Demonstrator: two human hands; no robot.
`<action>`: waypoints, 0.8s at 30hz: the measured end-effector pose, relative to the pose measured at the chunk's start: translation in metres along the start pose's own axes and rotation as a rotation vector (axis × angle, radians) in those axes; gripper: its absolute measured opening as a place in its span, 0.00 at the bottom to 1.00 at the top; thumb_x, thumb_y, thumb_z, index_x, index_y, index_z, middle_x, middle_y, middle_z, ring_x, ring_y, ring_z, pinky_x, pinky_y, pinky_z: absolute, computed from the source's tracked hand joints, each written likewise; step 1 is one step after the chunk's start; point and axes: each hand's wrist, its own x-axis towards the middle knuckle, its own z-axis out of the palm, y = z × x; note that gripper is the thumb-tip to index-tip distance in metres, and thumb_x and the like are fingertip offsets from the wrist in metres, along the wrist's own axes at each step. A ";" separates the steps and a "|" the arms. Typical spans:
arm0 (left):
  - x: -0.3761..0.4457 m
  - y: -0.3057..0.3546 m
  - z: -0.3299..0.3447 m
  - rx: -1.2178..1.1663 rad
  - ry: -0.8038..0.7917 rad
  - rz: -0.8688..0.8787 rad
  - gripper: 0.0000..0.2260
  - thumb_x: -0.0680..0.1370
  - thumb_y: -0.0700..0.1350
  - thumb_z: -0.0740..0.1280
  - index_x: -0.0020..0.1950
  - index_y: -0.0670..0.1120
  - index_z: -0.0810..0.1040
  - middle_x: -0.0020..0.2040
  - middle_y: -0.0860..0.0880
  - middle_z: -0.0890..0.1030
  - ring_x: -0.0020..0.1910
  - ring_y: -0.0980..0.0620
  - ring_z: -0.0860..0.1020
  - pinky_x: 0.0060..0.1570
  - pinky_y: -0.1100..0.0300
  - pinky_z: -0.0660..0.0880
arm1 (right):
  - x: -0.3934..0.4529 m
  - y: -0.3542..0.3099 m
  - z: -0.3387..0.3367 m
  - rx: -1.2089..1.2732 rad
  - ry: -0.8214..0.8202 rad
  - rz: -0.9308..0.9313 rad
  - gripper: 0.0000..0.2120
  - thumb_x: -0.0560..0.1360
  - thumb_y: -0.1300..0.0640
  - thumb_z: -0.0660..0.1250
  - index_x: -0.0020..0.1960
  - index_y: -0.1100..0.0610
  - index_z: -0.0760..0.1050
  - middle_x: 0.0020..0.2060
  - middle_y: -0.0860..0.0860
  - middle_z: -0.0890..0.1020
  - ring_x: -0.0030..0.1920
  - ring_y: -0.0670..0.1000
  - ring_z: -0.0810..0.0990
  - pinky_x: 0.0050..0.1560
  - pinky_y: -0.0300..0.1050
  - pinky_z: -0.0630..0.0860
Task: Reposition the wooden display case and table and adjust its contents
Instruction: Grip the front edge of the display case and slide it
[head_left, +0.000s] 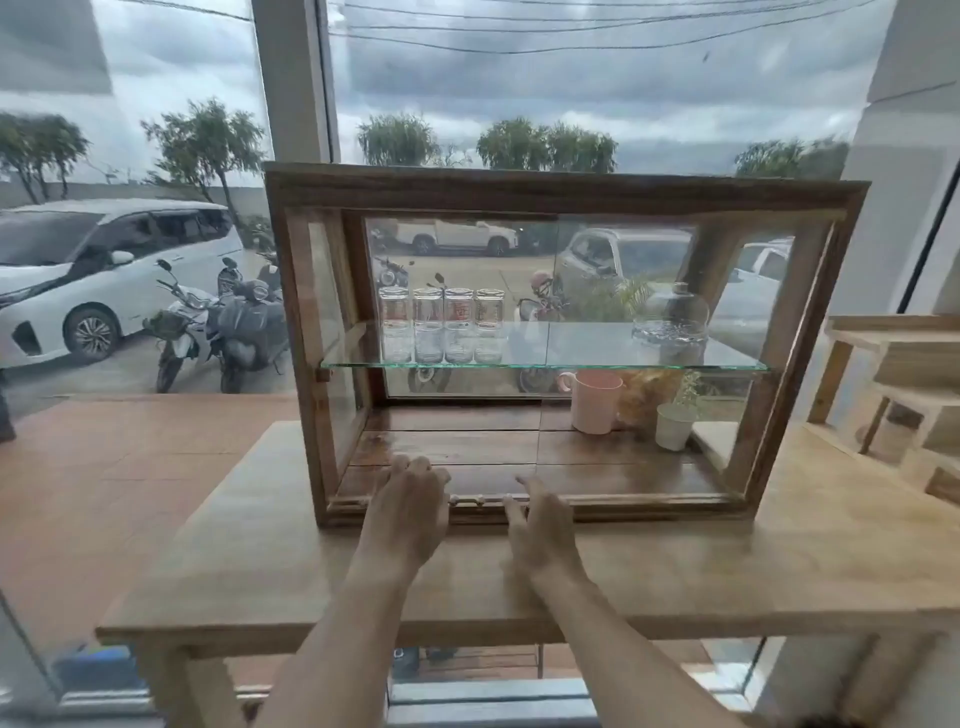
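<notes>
A wooden display case (566, 189) with glass sides stands on a light wooden table (727, 566) by a window. Its glass shelf (571, 358) carries several small glass jars (441, 325) on the left and a glass dome on a dish (672, 322) on the right. Below, on the case floor, stand a pink mug (597, 402) and a small white pot with a plant (674, 426). My left hand (410, 499) lies on the case's lower front rail, fingers over the edge. Beside it my right hand (543, 517) rests flat against the same rail.
A pale wooden shelf unit (904, 384) stands at the right, close to the table's end. The window glass is right behind the case; parked cars and motorbikes are outside. A white wall (909, 156) rises at the right.
</notes>
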 end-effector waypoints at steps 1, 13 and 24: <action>0.004 0.002 0.005 -0.023 -0.001 0.012 0.11 0.77 0.43 0.64 0.58 0.46 0.80 0.55 0.47 0.81 0.59 0.46 0.74 0.60 0.51 0.70 | 0.003 0.003 0.005 0.027 0.018 0.006 0.19 0.78 0.57 0.61 0.68 0.58 0.71 0.55 0.58 0.83 0.59 0.57 0.79 0.56 0.44 0.72; 0.017 0.020 0.049 -0.147 0.018 0.059 0.09 0.78 0.46 0.63 0.52 0.50 0.83 0.49 0.50 0.81 0.55 0.48 0.72 0.57 0.54 0.65 | 0.018 0.027 0.022 0.078 0.113 0.009 0.11 0.78 0.55 0.61 0.42 0.57 0.78 0.36 0.52 0.83 0.40 0.53 0.80 0.40 0.48 0.73; -0.053 -0.031 0.013 -0.229 0.136 -0.002 0.05 0.76 0.41 0.68 0.48 0.48 0.83 0.45 0.50 0.84 0.50 0.47 0.77 0.52 0.52 0.71 | 0.005 0.016 0.013 0.114 0.241 -0.130 0.08 0.77 0.65 0.63 0.41 0.57 0.72 0.32 0.49 0.76 0.35 0.51 0.74 0.37 0.40 0.64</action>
